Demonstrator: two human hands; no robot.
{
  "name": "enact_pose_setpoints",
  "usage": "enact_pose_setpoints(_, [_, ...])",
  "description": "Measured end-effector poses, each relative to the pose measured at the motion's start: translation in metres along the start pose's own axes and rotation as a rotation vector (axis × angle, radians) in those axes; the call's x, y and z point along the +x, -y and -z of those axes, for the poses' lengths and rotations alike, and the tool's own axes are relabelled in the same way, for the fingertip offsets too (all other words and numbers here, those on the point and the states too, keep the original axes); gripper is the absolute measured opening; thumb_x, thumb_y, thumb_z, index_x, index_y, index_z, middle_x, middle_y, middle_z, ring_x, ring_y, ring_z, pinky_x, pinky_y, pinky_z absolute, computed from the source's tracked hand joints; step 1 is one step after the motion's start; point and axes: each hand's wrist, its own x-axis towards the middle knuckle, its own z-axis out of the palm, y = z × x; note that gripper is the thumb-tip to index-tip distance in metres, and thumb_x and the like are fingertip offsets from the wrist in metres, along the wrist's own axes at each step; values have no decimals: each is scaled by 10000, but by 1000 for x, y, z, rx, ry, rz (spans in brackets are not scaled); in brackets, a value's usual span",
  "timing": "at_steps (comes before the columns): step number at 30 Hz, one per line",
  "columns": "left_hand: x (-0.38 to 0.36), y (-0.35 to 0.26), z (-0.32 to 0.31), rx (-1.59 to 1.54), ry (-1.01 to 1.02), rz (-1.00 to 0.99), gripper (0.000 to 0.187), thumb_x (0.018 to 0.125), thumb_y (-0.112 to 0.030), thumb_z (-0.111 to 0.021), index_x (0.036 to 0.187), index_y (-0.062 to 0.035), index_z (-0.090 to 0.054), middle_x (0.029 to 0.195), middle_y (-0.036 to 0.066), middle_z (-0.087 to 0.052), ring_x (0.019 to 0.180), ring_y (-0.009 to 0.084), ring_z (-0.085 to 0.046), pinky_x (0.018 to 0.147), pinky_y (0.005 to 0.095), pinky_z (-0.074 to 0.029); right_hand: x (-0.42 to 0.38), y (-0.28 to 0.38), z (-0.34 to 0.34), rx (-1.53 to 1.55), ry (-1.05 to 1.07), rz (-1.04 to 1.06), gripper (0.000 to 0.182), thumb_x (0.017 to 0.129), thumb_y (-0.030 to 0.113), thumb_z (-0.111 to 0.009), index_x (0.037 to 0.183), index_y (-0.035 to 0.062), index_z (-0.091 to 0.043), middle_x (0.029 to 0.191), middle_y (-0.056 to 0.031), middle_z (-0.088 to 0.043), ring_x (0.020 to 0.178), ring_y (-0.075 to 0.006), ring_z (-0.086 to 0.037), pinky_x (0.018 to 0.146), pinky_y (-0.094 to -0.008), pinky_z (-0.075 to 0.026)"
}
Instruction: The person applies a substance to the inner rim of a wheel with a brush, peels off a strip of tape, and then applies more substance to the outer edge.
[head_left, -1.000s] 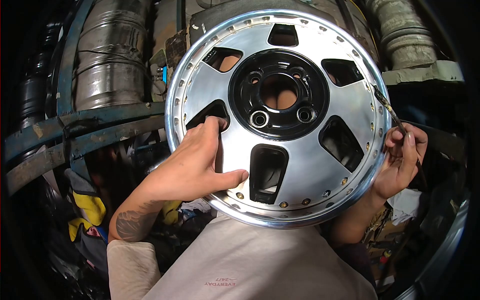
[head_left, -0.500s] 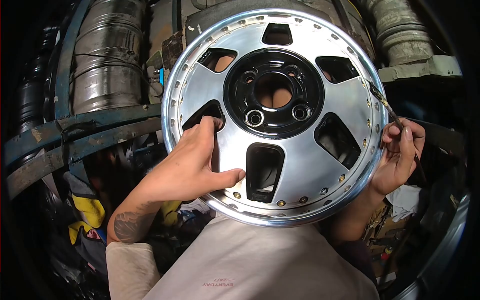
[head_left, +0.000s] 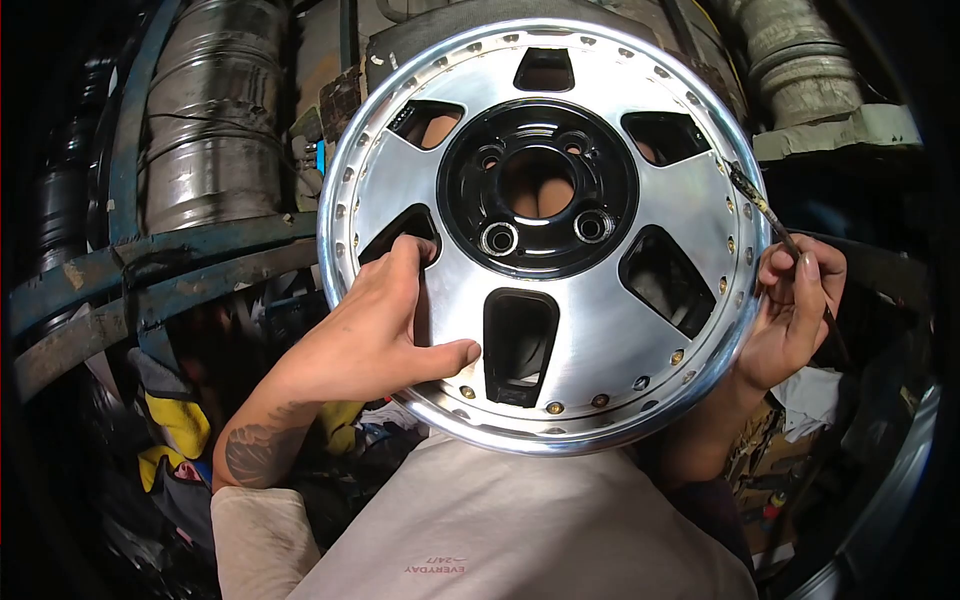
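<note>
A polished silver car wheel rim [head_left: 590, 325] with a glossy black hub [head_left: 462, 190] faces me, tilted against my front. My left hand [head_left: 375, 335] grips it, fingers hooked into the lower-left spoke opening and thumb stretched over the bright face. Between the thumb and fingers of my right hand [head_left: 800, 315] is a thin paintbrush [head_left: 768, 213]. Its dark, paint-crusted tip meets the right side of the rim, near the ring of small bolt holes. Gold-coloured bolts [head_left: 555, 408] sit in several of these holes along the bottom and right.
Metal drums [head_left: 218, 110] stand behind a worn blue metal frame [head_left: 75, 270] at the left. Another drum [head_left: 805, 70] is at the upper right. Yellow and grey cloth [head_left: 178, 422] hangs lower left, and a white rag [head_left: 808, 402] lies lower right.
The wheel rim has shifted slightly left, my left hand moving along with it. My right hand and the brush tip have moved a little left too.
</note>
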Motion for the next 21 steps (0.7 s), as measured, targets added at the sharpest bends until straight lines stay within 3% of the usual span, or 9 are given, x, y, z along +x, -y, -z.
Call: enact_pose_setpoints(21, [-1,3,-2,9,-14,-21,777,727,-331,-749,1200,155,-371,1090,330,-507,1087,407,-499,952,443,-398,0,0,3,-1,27,9,173,913,85,-509,1035,-37,-523,924,-150,-593,765,-108,-564,677,-209,-437])
